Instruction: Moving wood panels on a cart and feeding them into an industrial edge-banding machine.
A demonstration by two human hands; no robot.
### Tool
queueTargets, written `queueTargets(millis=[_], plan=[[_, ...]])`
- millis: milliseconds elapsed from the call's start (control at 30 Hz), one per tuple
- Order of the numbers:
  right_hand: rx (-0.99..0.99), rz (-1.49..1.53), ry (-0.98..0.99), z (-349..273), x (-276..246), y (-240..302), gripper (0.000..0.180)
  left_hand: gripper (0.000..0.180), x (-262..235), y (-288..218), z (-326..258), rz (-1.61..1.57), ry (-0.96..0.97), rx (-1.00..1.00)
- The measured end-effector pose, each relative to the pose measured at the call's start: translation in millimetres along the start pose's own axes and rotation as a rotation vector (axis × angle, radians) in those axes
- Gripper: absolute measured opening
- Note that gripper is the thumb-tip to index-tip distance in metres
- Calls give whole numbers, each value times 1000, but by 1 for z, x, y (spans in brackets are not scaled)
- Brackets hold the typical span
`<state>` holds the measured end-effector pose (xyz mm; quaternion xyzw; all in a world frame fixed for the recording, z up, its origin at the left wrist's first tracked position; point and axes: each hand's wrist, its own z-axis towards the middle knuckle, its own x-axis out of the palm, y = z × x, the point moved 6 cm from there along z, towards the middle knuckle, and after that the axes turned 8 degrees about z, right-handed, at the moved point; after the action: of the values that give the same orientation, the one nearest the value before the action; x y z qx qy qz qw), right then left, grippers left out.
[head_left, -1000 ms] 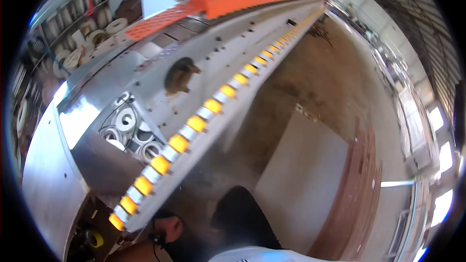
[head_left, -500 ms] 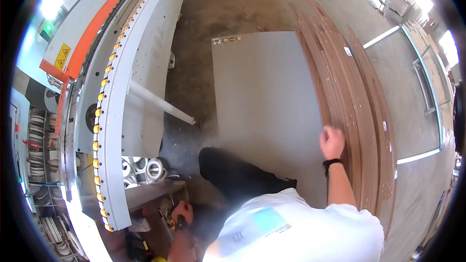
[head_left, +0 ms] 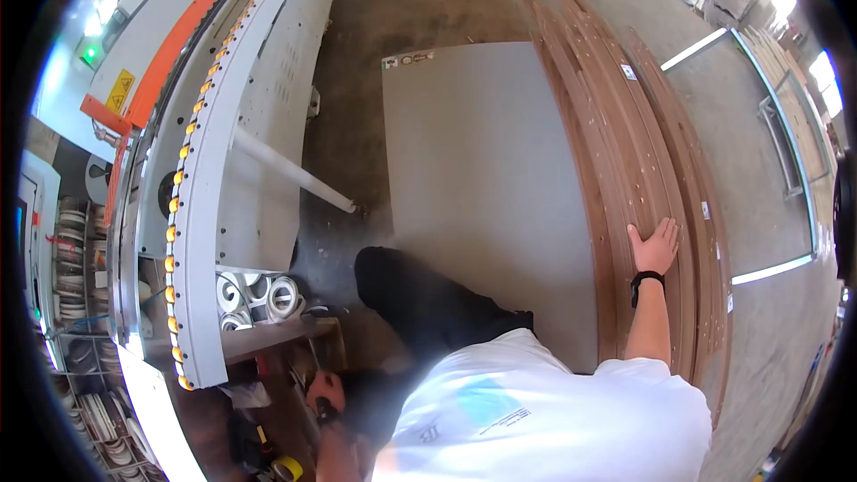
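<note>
My right hand lies with its fingers spread on a stack of long brown boards, a black band round its wrist. Left of the boards is a large flat grey panel, with small labels at its far left corner. Low on the left, my left hand is curled closed beside an open wooden bin of tools and odds and ends. What its fingers hold, if anything, is hidden. A roll of yellow tape sits near that forearm.
A long grey machine with a row of yellow rollers runs along my left, and a white bar juts from it. White rolls of edging strip lie under it. On the right, a metal frame stands on the concrete floor.
My right hand has moved right, from the boards' left edge onto their top, and its fingers have spread. My left hand has shifted slightly left and down and stays curled.
</note>
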<state>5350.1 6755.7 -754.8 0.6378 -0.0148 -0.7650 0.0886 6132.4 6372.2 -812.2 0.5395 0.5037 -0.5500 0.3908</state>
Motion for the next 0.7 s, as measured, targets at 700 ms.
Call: queueTargets(millis=[700], plan=[[-7,152,67,18,-31,-79,52,17,2,3,7,-148,-106,-21]])
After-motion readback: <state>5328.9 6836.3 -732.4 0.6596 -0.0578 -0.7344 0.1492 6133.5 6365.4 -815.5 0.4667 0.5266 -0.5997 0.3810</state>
